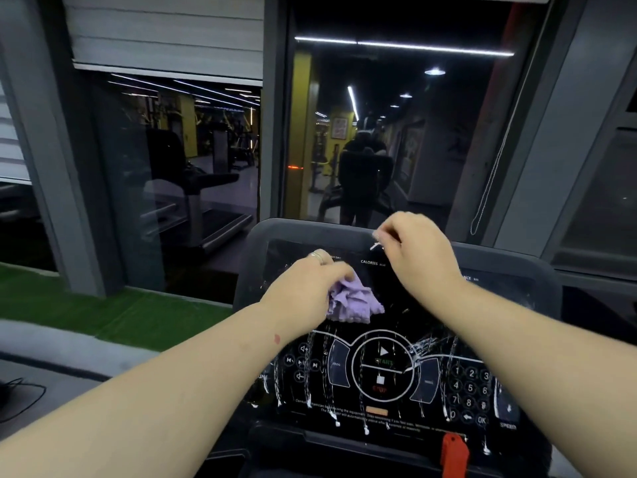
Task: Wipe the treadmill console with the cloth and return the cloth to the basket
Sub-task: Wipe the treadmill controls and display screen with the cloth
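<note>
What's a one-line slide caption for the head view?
Left hand presses a crumpled purple cloth to the streaked treadmill console; right hand pinches something small near its top edge.

A crumpled lilac cloth (351,300), bunched in my left hand (303,294), presses against the upper middle of the treadmill console (396,339). The console is a black, glossy, tilted panel streaked with white drips, with a round start-stop control below the cloth.

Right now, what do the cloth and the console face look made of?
Purple cloth: soft fabric, likely microfibre; bunched and wrinkled in the left hand. Console face: glossy black plastic or glass overlay; sheen, printed keys, white streaks running down.
</note>
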{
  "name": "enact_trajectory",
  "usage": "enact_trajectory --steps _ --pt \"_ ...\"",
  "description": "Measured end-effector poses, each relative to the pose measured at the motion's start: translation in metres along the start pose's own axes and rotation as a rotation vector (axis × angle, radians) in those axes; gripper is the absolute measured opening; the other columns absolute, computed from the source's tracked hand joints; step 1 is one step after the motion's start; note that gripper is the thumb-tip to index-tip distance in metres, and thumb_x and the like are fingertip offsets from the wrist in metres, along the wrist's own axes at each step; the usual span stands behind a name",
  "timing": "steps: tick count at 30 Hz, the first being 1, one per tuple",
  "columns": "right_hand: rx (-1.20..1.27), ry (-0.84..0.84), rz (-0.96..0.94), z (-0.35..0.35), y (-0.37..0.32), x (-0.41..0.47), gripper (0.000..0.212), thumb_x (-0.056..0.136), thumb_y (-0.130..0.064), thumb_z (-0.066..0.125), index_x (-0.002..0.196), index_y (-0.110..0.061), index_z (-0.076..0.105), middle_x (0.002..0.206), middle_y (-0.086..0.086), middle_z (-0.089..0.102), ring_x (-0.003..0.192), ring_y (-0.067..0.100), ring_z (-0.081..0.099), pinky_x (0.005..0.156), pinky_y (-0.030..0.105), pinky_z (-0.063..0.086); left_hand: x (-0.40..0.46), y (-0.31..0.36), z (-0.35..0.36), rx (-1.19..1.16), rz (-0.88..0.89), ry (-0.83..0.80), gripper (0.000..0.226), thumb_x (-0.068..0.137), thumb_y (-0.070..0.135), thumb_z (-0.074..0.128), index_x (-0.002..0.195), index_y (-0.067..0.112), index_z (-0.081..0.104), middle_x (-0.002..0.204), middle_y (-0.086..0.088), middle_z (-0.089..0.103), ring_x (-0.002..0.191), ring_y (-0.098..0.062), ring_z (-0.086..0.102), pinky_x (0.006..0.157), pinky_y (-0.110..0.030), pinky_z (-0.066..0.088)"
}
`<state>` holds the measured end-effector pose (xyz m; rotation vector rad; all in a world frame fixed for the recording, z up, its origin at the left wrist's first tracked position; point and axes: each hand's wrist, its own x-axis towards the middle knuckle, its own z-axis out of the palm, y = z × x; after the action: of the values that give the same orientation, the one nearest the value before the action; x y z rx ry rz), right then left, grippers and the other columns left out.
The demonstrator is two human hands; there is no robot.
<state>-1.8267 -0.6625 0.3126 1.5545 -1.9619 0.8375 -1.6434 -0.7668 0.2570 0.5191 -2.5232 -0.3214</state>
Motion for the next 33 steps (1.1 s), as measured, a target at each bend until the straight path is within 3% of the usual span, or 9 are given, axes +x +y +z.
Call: enact_trajectory --steps 5,8,13,16,18,22,26,31,33 --pt "-0.171 -0.02 -0.028 0.009 0.006 0.023 0.041 0.098 -0.048 0.052 0.071 -0.016 0.054 0.07 -0.001 0.055 0.078 0.026 0.05 0.072 0.044 0.048 -0.012 0.014 0.022 0.275 0.034 0.029 0.025 0.089 0.023 0.053 0.112 0.023 0.062 0.119 0.003 0.043 0.099 -0.022 0.043 0.078 -0.039 0.054" --pt "-0.161 -0.012 0.018 0.022 0.01 0.024 0.038 0.094 -0.052 0.056 0.075 -0.02 0.049 0.079 -0.003 0.05 0.076 0.024 0.049 0.07 0.041 0.047 -0.02 0.017 0.028 0.31 0.061 0.048 0.019 0.094 0.034 0.053 0.109 0.023 0.058 0.122 0.001 0.043 0.098 -0.023 0.041 0.079 -0.036 0.051" --pt "-0.228 -0.002 -0.027 0.034 0.017 0.021 0.03 0.096 -0.05 0.045 0.1 -0.021 0.056 0.091 -0.002 0.061 0.08 0.025 0.057 0.074 0.041 0.046 -0.005 -0.01 0.019 0.342 0.038 0.102 0.016 0.09 0.016 0.053 0.103 0.018 0.062 0.121 -0.002 0.049 0.09 -0.023 0.04 0.07 -0.046 0.055" --pt "-0.277 -0.034 -0.02 0.034 0.018 0.022 0.035 0.097 -0.051 0.038 0.102 -0.024 0.06 0.095 -0.002 0.062 0.083 0.025 0.057 0.074 0.041 0.045 -0.005 -0.02 0.021 0.309 -0.063 0.239 0.021 0.078 0.012 0.055 0.094 0.014 0.068 0.11 -0.004 0.06 0.081 -0.028 0.047 0.061 -0.043 0.053" --pt "-0.323 -0.036 -0.014 0.036 0.017 0.021 0.041 0.098 -0.053 0.034 0.104 -0.025 0.063 0.097 -0.001 0.062 0.084 0.025 0.056 0.074 0.04 0.044 -0.022 -0.003 0.039 0.376 -0.003 0.171 0.024 0.067 0.002 0.065 0.088 0.015 0.066 0.106 -0.006 0.063 0.079 -0.028 0.049 0.056 -0.038 0.049" --pt "-0.373 -0.035 -0.012 0.039 0.014 0.016 0.046 0.098 -0.055 0.032 0.107 -0.024 0.065 0.1 0.0 0.061 0.087 0.026 0.053 0.078 0.042 0.042 -0.028 0.011 0.039 0.488 0.09 0.012 0.036 0.081 0.005 0.064 0.113 0.02 0.065 0.119 -0.002 0.054 0.1 -0.029 0.053 0.073 -0.039 0.053" --pt "-0.338 -0.039 0.011 0.044 0.014 0.008 0.05 0.098 -0.057 0.032 0.118 -0.022 0.062 0.11 0.001 0.06 0.097 0.029 0.052 0.09 0.045 0.04 -0.004 -0.028 0.009 0.389 -0.188 0.273 0.03 0.074 -0.001 0.063 0.098 0.015 0.07 0.102 -0.008 0.061 0.079 -0.034 0.053 0.066 -0.05 0.053" --pt "-0.314 -0.069 0.01 0.042 0.014 0.007 0.052 0.099 -0.057 0.031 0.125 -0.022 0.058 0.117 0.002 0.058 0.104 0.029 0.051 0.097 0.045 0.038 -0.034 0.002 0.036 0.448 0.018 0.009 0.03 0.079 0.003 0.062 0.103 0.019 0.067 0.109 -0.002 0.059 0.09 -0.028 0.053 0.067 -0.038 0.048" --pt "-0.313 -0.08 0.014 0.041 0.014 0.008 0.052 0.099 -0.057 0.031 0.127 -0.022 0.058 0.119 0.002 0.058 0.106 0.029 0.051 0.098 0.045 0.038 -0.017 -0.008 0.015 0.481 -0.029 0.066 0.027 0.079 0.005 0.061 0.102 0.019 0.067 0.104 -0.004 0.059 0.09 -0.031 0.056 0.072 -0.042 0.052"
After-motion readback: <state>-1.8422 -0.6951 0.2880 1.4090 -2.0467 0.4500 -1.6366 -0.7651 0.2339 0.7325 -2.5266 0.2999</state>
